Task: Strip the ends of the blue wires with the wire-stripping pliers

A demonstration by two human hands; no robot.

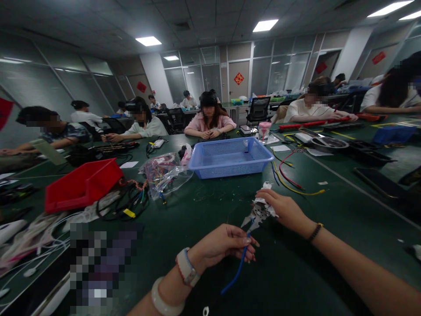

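My left hand (226,245) is closed in a pinch on a blue wire (237,271) that curves down toward the table's near edge. My right hand (283,208) is closed round a small tool with white wrapped handles (259,210), whose metal tip points down at the upper end of the blue wire. Both hands hover over the dark green table (204,210), a short way apart. A watch and a pale bangle sit on my left wrist, a dark bracelet on my right.
A blue basket (230,158) stands behind my hands, a clear bag of wires (164,173) to its left, then a red bin (82,184) and tangled cables (125,204). Yellow and red wires (289,180) lie to the right. Several people sit along the table's far side.
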